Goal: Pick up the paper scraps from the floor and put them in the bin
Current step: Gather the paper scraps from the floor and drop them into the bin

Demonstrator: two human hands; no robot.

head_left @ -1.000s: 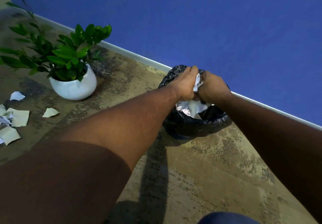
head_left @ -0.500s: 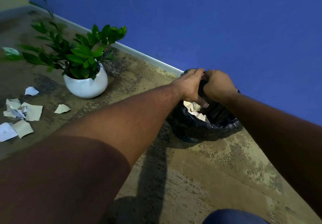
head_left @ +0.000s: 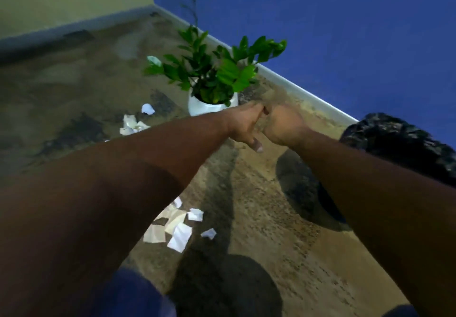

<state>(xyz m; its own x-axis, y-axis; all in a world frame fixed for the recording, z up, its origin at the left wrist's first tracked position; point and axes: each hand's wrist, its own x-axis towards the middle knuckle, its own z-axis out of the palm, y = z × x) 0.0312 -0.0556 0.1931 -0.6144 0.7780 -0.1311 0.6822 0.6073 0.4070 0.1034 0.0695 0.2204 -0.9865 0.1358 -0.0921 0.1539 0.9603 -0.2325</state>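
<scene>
My left hand (head_left: 243, 125) and my right hand (head_left: 283, 124) are held together in mid-air above the floor, knuckles touching and fingers curled in. No paper shows in either; the picture is blurred. The bin with its black liner (head_left: 399, 144) stands to the right of my hands, by the blue wall, partly behind my right forearm. A cluster of white paper scraps (head_left: 172, 228) lies on the floor under my left forearm. More scraps (head_left: 132, 124) lie further off, left of the plant, with a single piece (head_left: 147, 108) beside them.
A green plant in a white pot (head_left: 209, 106) stands just beyond my hands near the skirting. The blue wall meets a pale wall in the far corner. The mottled brown floor (head_left: 259, 218) stretches out in front. My blue-clad knee (head_left: 138, 292) is at the bottom.
Both hands have left the bin's mouth and swung left, empty of the paper they held a second ago. The view has turned left, so the bin now sits at the right edge.
</scene>
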